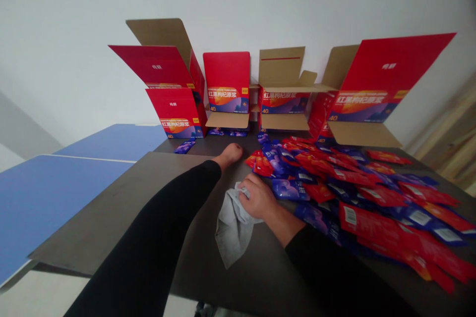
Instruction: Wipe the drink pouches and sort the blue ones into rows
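A light grey cloth (235, 225) is bunched in my right hand (256, 195), and its loose corner hangs toward the front of the dark tabletop (215, 267). Left of the big pile, this hand is close to a blue sachet (290, 189). My left hand (231, 154) is farther back, closed in a fist against the tabletop, with nothing seen sticking out of it. Beside it on the right, red sachets (259, 162) and blue ones lie in a loose heap that spreads across the right side.
Several open red cartons stand along the back wall, among them a stacked pair at left (178, 114), a middle carton (226, 96) and a large right carton (360, 104) with flaps sticking out. A lone blue sachet (185, 146) lies before the left stack. A blue table (92, 158) adjoins at left.
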Demonstrator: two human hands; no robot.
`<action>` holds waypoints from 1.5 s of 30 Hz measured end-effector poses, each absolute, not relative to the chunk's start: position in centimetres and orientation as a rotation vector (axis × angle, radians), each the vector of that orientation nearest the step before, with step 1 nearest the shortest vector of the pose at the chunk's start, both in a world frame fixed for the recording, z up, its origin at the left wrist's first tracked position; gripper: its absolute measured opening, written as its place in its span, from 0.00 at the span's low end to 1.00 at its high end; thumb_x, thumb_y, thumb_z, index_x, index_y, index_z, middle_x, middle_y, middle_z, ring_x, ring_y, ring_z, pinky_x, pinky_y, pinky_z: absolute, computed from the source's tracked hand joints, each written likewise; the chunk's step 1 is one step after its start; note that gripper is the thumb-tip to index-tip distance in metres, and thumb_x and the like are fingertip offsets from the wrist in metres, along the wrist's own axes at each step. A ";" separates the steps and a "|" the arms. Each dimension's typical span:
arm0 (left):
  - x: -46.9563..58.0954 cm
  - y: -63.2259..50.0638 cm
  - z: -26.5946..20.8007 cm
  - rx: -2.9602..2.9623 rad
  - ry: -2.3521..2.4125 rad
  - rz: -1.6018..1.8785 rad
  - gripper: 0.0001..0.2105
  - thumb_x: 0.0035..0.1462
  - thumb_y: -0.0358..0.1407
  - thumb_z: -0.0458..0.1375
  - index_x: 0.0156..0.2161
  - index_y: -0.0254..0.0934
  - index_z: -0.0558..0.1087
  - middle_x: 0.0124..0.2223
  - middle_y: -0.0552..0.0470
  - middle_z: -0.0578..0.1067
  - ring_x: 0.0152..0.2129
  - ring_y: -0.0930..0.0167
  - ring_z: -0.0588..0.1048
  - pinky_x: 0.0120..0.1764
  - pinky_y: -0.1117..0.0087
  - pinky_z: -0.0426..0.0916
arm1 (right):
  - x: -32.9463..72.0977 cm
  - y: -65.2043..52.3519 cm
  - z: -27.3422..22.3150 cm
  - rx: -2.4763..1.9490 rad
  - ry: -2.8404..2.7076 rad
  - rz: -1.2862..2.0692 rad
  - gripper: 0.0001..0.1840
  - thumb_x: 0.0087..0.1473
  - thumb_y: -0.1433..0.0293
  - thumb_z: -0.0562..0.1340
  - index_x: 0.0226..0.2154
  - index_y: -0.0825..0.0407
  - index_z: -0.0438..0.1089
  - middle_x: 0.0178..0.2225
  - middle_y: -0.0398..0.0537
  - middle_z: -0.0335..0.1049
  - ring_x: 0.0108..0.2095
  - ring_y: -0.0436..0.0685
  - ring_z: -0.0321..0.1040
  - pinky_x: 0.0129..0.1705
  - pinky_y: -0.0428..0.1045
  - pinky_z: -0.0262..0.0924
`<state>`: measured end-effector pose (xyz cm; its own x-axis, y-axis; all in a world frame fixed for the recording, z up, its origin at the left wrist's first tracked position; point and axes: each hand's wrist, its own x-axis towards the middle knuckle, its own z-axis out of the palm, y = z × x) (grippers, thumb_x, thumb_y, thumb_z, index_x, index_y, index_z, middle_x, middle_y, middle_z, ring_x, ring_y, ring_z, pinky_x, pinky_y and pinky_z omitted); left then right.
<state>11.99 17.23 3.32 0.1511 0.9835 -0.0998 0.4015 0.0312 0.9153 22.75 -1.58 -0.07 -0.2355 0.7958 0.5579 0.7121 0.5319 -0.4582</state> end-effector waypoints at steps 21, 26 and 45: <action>10.0 28.9 -0.9 2.088 1.514 0.877 0.25 0.51 0.31 0.64 0.56 0.28 0.70 0.57 0.34 0.72 0.54 0.59 0.70 0.57 0.65 0.61 | 22.9 -2.0 -0.6 -1.231 -1.826 0.163 0.10 0.54 0.77 0.58 0.39 0.50 0.69 0.38 0.51 0.69 0.41 0.59 0.68 0.44 0.56 0.66; 11.7 31.4 -1.2 2.365 1.532 0.749 0.30 0.50 0.39 0.65 0.58 0.30 0.70 0.60 0.36 0.69 0.61 0.56 0.63 0.62 0.62 0.56 | 22.9 -2.4 -0.3 -1.269 -1.839 0.209 0.10 0.55 0.76 0.58 0.39 0.51 0.70 0.39 0.51 0.69 0.41 0.59 0.68 0.44 0.56 0.66; 12.7 30.3 -0.8 2.377 1.587 0.538 0.28 0.51 0.53 0.62 0.52 0.37 0.77 0.57 0.39 0.70 0.56 0.54 0.65 0.59 0.60 0.57 | 23.3 -2.1 -0.2 -1.277 -1.872 0.272 0.09 0.55 0.74 0.58 0.40 0.51 0.70 0.39 0.52 0.68 0.41 0.59 0.68 0.45 0.57 0.67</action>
